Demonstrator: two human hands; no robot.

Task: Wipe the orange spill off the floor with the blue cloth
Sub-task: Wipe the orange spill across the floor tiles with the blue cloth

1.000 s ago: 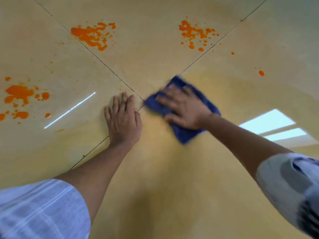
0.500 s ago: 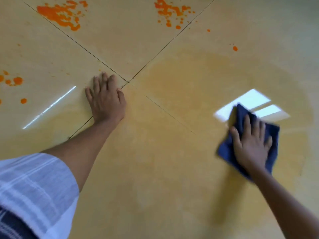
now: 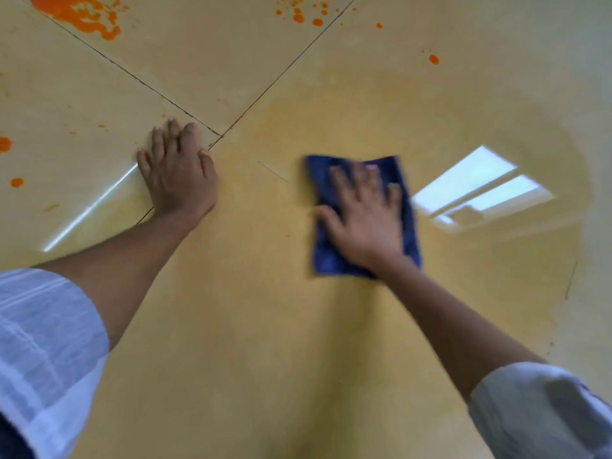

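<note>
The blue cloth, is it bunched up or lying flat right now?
Flat. The blue cloth lies as a rough rectangle on the floor, pressed under the right hand.

Bright window reflection (image 3: pixel 480 190) on glossy tile, dark grout lines (image 3: pixel 278 77) crossing; white sleeves (image 3: pixel 43 352)

Floor (image 3: pixel 331 94): glossy smooth beige tile, window glare mirrored, thin dark grout lines seen. Blue cloth (image 3: pixel 328 260): soft, matt, fuzzy-looking fabric. Orange spill (image 3: pixel 76 11): wet, opaque blotches. Sleeve (image 3: pixel 43 342): thin white woven fabric, faintly striped.
</note>
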